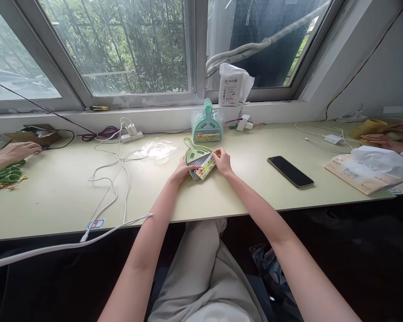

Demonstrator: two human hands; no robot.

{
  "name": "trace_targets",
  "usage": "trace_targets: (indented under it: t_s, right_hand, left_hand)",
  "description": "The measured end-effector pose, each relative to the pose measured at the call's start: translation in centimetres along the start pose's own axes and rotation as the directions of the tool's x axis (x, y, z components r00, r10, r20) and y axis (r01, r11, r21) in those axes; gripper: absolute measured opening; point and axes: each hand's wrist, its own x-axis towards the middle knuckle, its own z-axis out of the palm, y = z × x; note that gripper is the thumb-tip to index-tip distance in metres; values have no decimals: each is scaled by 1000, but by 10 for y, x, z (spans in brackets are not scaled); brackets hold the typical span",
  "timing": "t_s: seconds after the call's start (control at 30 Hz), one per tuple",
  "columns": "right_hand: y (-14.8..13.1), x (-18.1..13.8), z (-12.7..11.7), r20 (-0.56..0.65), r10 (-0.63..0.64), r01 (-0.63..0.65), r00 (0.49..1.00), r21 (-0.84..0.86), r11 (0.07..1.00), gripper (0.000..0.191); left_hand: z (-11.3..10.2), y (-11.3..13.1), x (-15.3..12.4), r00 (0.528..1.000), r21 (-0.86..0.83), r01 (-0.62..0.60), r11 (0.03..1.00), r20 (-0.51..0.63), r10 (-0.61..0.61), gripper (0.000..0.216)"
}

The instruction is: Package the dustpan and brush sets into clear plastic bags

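Observation:
Just above the desk's front half I hold a small green dustpan-and-brush set, its handle pointing away from me and its grey bristles facing up. My left hand is closed around its lower left side, with the thumb over the front. A printed label card in yellow, white and red lies slantwise across the bristles. The card's upper right corner is pinched by the fingers of my right hand. Behind them, a stack of similar teal dustpan-and-brush sets in clear plastic leans near the window ledge.
Clear plastic wrap and white cables lie left of my hands. To the right are a black phone and a tissue pack. Other people's hands show at both sides. A white package stands on the ledge.

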Motion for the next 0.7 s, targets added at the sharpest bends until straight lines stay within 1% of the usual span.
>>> trace_targets:
  t_s: [0.13, 0.23, 0.3, 0.4, 0.47, 0.53, 0.6, 0.7]
  right_hand:
    - [5, 7, -6, -61, 119, -112, 991, 103, 988, 23]
    - [5, 5, -4, -38, 178, -170, 983, 158, 973, 27]
    - [3, 1, -1, -43, 171, -164, 984, 130, 978, 27]
    - [-3, -6, 2, -83, 145, -146, 986, -7, 989, 26]
    - [-7, -10, 2, -53, 136, -141, 989, -117, 983, 22]
    - [-9, -9, 0, 12, 128, -123, 992, -193, 974, 19]
    - [-8, -5, -5, 39, 117, -107, 992, -190, 976, 20]
    - [0, 6, -17, -40, 119, -121, 992, -53, 991, 31]
  left_hand:
    - [0, 3, -2, 997, 62, 0, 998, 76, -5, 81]
    - [1, 4, -3, 997, 75, 23, 997, 76, -29, 80]
    - [1, 4, -4, 997, 75, 40, 996, 67, -45, 80]
    - [1, 3, -4, 995, 62, 54, 997, 76, -59, 77]
    - [0, 2, -3, 996, 51, 29, 998, 88, -33, 76]
    - [-1, 1, -3, 996, 47, -7, 999, 84, 3, 79]
    - [-2, 0, -2, 998, 45, -24, 999, 67, 21, 80]
    - [-4, 0, -2, 998, 55, -31, 998, 50, 28, 76]
